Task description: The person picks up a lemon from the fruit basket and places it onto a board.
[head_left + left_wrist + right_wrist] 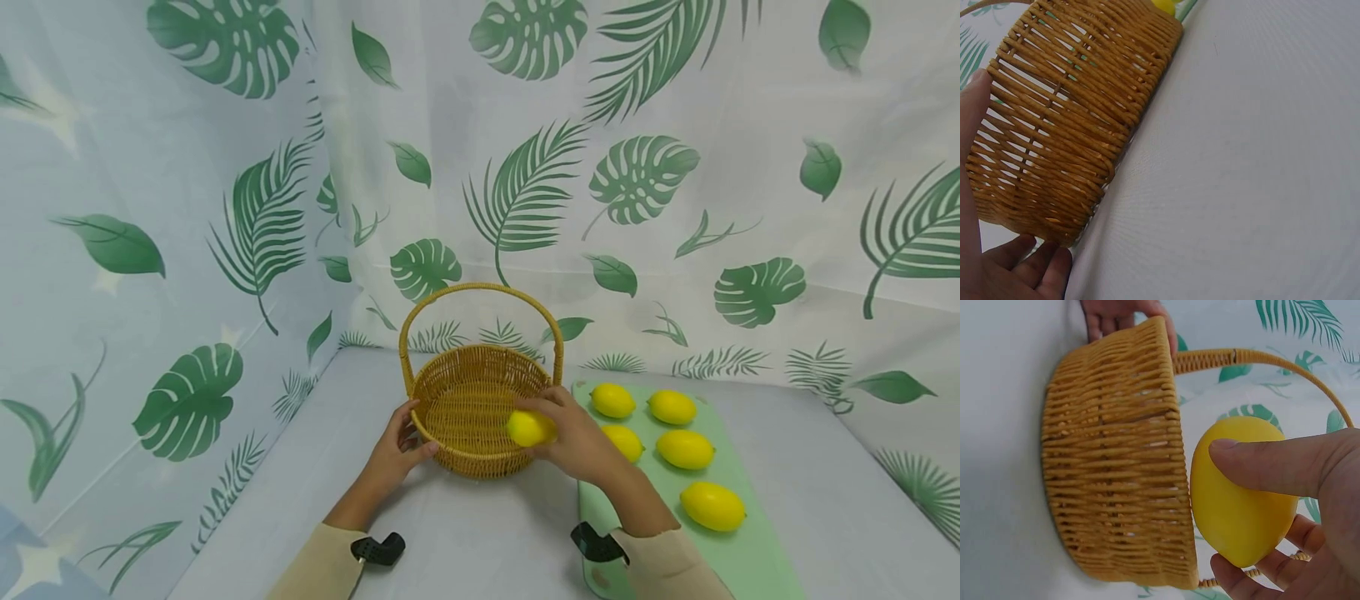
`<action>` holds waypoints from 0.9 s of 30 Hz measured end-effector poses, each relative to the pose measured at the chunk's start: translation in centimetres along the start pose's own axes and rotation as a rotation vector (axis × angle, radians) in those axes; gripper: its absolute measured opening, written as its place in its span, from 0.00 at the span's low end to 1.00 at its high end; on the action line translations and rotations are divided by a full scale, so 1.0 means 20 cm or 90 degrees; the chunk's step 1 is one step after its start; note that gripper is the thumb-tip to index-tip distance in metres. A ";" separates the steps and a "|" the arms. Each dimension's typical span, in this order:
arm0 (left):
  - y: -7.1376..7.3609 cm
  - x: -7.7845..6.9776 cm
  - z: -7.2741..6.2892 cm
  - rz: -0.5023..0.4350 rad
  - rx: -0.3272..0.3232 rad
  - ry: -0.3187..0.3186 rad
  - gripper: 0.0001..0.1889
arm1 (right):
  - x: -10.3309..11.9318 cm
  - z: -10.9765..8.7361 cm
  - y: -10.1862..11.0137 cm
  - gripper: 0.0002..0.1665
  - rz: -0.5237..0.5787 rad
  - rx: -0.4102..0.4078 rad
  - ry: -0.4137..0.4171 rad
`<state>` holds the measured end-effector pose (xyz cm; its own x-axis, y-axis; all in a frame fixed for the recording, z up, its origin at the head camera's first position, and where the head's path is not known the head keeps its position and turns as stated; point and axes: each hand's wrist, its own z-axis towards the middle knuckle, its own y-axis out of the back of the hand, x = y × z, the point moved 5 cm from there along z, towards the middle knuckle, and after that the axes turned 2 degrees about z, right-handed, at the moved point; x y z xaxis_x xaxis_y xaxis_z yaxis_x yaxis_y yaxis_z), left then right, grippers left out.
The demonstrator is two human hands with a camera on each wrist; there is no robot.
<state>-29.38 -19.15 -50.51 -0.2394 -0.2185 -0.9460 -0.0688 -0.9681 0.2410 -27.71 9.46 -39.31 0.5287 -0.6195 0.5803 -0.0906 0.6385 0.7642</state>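
Note:
A brown wicker basket [480, 467] with a tall arched handle stands on the white surface, its inner floor bare where it shows. Round its left side, my left hand [393, 450] grips the wall near the rim, the thumb toward the front. In the left wrist view, the fingertips [1054, 269] touch the woven wall. A yellow lemon [1241, 506] is held between the thumb and fingers of my right hand [573, 437], over the basket's right rim. From the right wrist view, the lemon appears close beside the rim.
On the right lies a light green board [630, 508] bearing several more lemons, one of them a lemon [712, 506] nearest the front. Part of the board is hidden by the right forearm. Leaf-printed white curtains [525, 208] rise behind and at the left.

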 end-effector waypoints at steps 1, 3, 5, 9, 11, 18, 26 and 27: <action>0.00 0.00 0.00 0.000 0.000 0.000 0.46 | 0.00 -0.01 0.01 0.38 -0.002 -0.002 0.003; 0.00 0.00 0.00 0.001 0.001 0.001 0.46 | -0.01 -0.02 0.02 0.37 -0.004 -0.003 0.003; 0.00 -0.01 -0.01 0.002 0.001 0.002 0.46 | -0.02 -0.03 0.03 0.37 -0.008 -0.004 0.005; 0.00 -0.01 -0.01 0.005 0.000 -0.001 0.46 | -0.03 -0.06 0.05 0.35 -0.018 -0.005 0.002; 0.00 -0.02 -0.01 0.007 0.000 -0.006 0.45 | -0.03 -0.07 0.06 0.34 -0.019 -0.005 0.001; -0.01 -0.01 0.00 0.002 0.002 0.000 0.45 | -0.05 -0.13 0.08 0.33 -0.036 -0.011 -0.008; -0.01 0.01 0.00 0.007 -0.006 0.002 0.45 | -0.09 -0.19 0.11 0.33 -0.055 -0.016 -0.010; -0.01 0.01 0.00 0.007 -0.006 0.003 0.46 | -0.10 -0.20 0.11 0.33 -0.057 -0.016 -0.011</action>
<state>-29.49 -19.03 -50.69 -0.2362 -0.2290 -0.9443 -0.0579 -0.9668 0.2489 -25.54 13.97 -39.89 0.5196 -0.6818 0.5150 -0.0220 0.5919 0.8057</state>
